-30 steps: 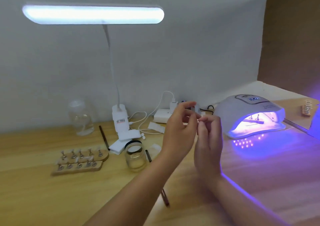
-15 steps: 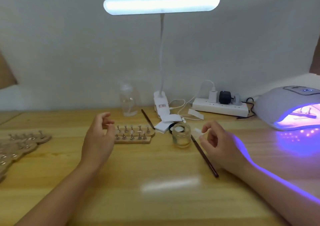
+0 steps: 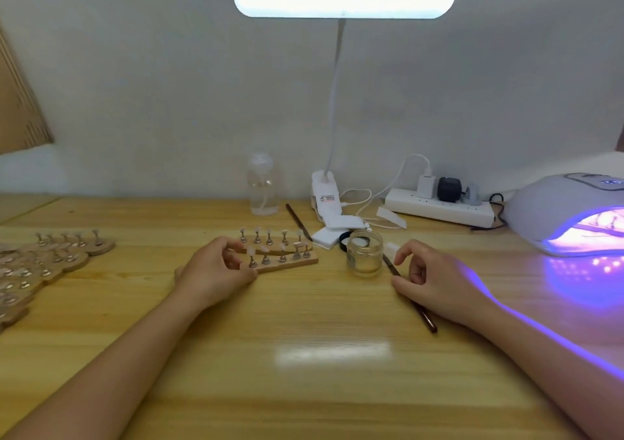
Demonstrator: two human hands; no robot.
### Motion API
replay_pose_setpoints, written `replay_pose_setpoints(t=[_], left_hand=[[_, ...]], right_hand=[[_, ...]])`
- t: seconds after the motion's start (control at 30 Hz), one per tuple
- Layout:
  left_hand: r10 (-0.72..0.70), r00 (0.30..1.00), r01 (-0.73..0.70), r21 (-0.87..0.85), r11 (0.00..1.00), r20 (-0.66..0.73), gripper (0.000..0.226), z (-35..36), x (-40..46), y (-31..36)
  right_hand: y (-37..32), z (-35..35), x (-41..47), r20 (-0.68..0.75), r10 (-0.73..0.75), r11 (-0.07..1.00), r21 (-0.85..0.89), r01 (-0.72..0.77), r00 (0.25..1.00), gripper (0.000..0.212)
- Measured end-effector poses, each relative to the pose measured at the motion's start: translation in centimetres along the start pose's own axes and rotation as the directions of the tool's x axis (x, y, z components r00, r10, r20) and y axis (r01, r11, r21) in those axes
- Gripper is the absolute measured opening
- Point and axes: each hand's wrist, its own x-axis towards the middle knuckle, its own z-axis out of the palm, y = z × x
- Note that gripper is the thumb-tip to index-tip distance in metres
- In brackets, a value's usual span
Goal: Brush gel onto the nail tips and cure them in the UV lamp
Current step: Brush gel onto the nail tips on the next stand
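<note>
Jar (image 3: 364, 253) between hands, table (image 3: 331, 389) bare.

On the pale wooden table (image 3: 320, 355), the left hand (image 3: 216, 270) lies with curled fingers at the near left end of a small wooden stand of clear nail tips on metal pegs (image 3: 282, 253). The right hand (image 3: 435, 284) rests over a thin dark-handled brush (image 3: 423, 318), just beside a small clear glass jar (image 3: 364, 253). At far right a white domed UV lamp (image 3: 570, 213) glows violet.
</note>
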Motion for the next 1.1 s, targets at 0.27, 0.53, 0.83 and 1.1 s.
replay_pose_setpoints(t=[0.27,0.53,0.83,1.1], left_hand=[[0.115,0.935,-0.111,-0.032,0.993,0.334,0.019,-1.8,-0.3,0.5],[0.26,0.854,-0.25,-0.084,0.965,0.451,0.015,0.8,-2.1,3.3],[0.342,0.869,-0.3,-0.169,0.939,0.357,0.023,4.3,-2.0,5.1],[0.341,0.9,-0.28,-0.24,0.93,0.272,0.023,5.3,-2.0,5.0]], right_hand=[[0.1,-0.1,-0.5,-0.062,-0.023,0.998,0.062,0.026,0.998,0.026],[0.2,-0.2,-0.5,-0.057,-0.018,0.996,0.081,0.023,0.998,0.024],[0.9,-0.5,-0.2,-0.069,0.042,0.995,0.093,-0.035,0.997,0.021],[0.3,-2.4,0.0,0.207,0.021,0.99,-0.143,0.009,0.978,0.02]])
